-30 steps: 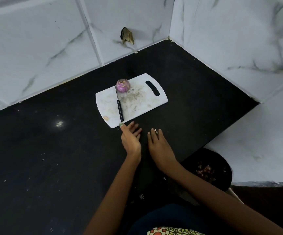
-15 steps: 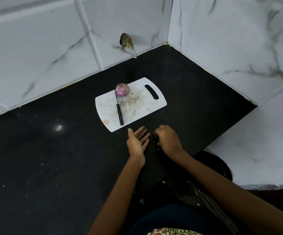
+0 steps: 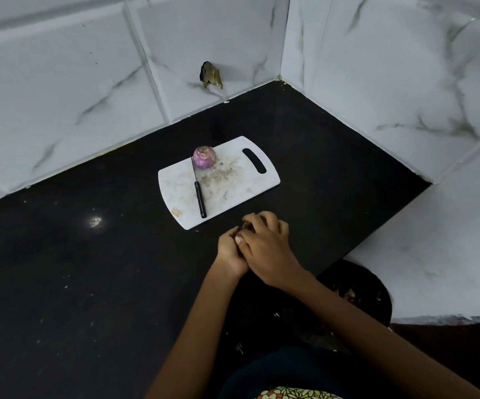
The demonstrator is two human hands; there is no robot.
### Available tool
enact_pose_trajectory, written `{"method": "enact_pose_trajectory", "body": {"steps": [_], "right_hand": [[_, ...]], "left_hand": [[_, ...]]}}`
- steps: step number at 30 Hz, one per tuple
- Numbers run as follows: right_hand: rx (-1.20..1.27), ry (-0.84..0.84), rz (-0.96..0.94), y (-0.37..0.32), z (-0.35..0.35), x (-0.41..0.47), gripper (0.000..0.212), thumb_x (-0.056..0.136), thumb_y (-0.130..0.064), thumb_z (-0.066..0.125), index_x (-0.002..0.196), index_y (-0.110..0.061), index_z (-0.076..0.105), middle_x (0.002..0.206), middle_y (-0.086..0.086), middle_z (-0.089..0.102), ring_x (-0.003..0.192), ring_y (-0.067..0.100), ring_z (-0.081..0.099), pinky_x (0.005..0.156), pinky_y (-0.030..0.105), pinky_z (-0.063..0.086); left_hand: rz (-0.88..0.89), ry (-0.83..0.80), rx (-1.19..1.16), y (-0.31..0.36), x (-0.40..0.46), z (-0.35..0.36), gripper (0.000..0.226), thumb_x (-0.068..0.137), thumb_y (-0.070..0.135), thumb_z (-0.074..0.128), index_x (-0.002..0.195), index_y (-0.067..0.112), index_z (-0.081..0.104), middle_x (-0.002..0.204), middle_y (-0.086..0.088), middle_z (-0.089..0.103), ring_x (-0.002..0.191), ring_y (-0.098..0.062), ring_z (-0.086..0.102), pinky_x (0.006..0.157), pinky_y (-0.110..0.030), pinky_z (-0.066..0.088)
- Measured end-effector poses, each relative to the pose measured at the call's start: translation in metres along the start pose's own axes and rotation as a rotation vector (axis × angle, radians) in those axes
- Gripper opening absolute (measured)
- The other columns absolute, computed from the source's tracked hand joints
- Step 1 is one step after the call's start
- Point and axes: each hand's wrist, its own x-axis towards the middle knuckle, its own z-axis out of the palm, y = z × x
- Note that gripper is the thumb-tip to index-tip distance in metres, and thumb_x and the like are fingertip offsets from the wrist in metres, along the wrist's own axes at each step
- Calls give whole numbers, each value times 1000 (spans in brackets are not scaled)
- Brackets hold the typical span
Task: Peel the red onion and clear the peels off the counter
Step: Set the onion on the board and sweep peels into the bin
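The right hand (image 3: 267,249) is now lying over the left hand (image 3: 230,251). Both are cupping together around peels (image 3: 246,226).

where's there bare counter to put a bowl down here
Widest bare patch: the black counter left of the cutting board, up to the tiled wall. Another lies between the board's handle end and the right wall. Crowded: the strip just in front of the board, where the left hand and right hand meet.

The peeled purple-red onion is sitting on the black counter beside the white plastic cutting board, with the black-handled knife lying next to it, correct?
Not quite. In the head view the peeled purple-red onion sits on the white plastic cutting board itself, near its far edge, not on the black counter. The black-handled knife does lie next to it, also on the board.
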Motion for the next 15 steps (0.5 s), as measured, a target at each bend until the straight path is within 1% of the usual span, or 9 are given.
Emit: {"method": "enact_pose_trajectory", "body": {"steps": [1,4,6,7,9,10,11,13,15], "right_hand": [[-29,27,8,2,0,0,41,89,-30,31,85,-20,71,120,1,60,113,25,48,83,44,41],[-25,35,70,6,1,6,21,83,-21,49,84,-21,71,129,3,55,119,27,41,85,47,42],[78,58,111,10,2,7,17,82,-18,53,88,-22,68,135,3,49,121,27,38,88,47,37],[152,63,125,11,1,6,19,81,-18,55,94,-24,66,137,2,45,122,26,35,91,45,33],[348,53,165,11,-5,6,34,78,-28,58,112,-27,59,138,-1,38,125,20,31,95,41,28],[455,67,196,11,-8,6,42,77,-35,56,119,-27,55,136,-2,37,125,18,32,96,38,27],[544,104,235,13,-11,6,48,77,-40,52,122,-24,53,134,-1,39,125,17,35,98,37,29],[617,181,330,23,-11,7,48,82,-36,52,125,-17,52,132,3,44,125,19,40,103,40,32],[512,130,442,41,-3,1,47,89,-26,54,133,-13,46,141,9,40,132,24,35,109,45,29]], "left_hand": [[-13,7,7,0,1,-1,44,103,22,23,92,6,63,75,-15,72,67,-26,71,72,-34,50],[-34,17,-15,-2,-1,4,37,101,17,30,92,5,65,80,-14,71,71,-24,70,63,-28,58],[-47,19,8,-3,-4,9,34,101,17,35,88,3,63,82,-12,67,75,-22,65,71,-28,54],[-52,27,37,-3,-7,13,35,100,18,35,84,2,62,78,-12,64,72,-20,63,70,-27,53],[-55,30,41,-2,-7,18,50,99,16,33,60,-1,60,56,-11,59,46,-17,60,47,-23,52],[-51,27,2,0,-6,19,57,98,14,33,47,1,56,44,-8,53,33,-16,53,34,-19,44],[-47,22,-52,2,-4,17,63,99,15,33,39,5,51,38,-4,46,26,-13,45,30,-16,37],[-45,18,-184,9,3,10,64,100,16,31,37,9,43,36,1,34,24,-10,33,28,-14,29],[-35,29,-285,17,7,-1,61,98,15,31,38,10,41,38,1,30,26,-11,31,29,-12,27]]}}
